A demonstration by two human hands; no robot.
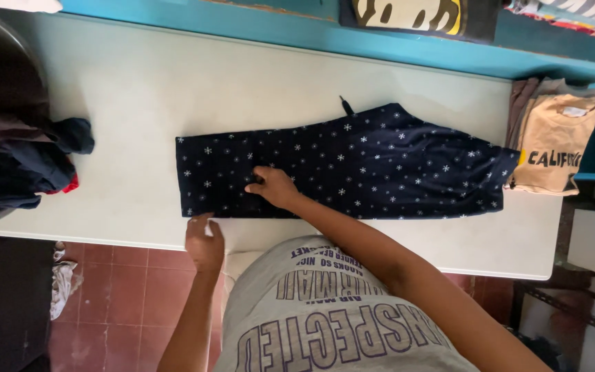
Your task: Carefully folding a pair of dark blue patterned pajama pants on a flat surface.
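Nearest the camera, at the bottom of the frame, the person's grey printed shirt (325, 317) is filling the view, with both arms reaching up from it. The left hand (204, 242) is resting at the near edge of the worktop (125, 89), its fingers curled together on the lower left hem of the trousers (352, 164). The right hand (275, 186) is lying a little farther in, palm down and fingers spread flat on the cloth, pressing rather than gripping.

The trousers are stretching across the middle of the frame, long axis running left to right, folded leg on leg, with the wider waist end towards the right. Most of the length is lying right of both hands, so the right hand is nearer to it. The cloth is soft, dark navy knit dotted with small white snowflakes, lying smooth.

Farther off, a folded tan shirt (556, 141) is sitting at the right edge, a heap of dark clothes (22, 162) at the left, and a blue ledge (297, 31) is running along the top.
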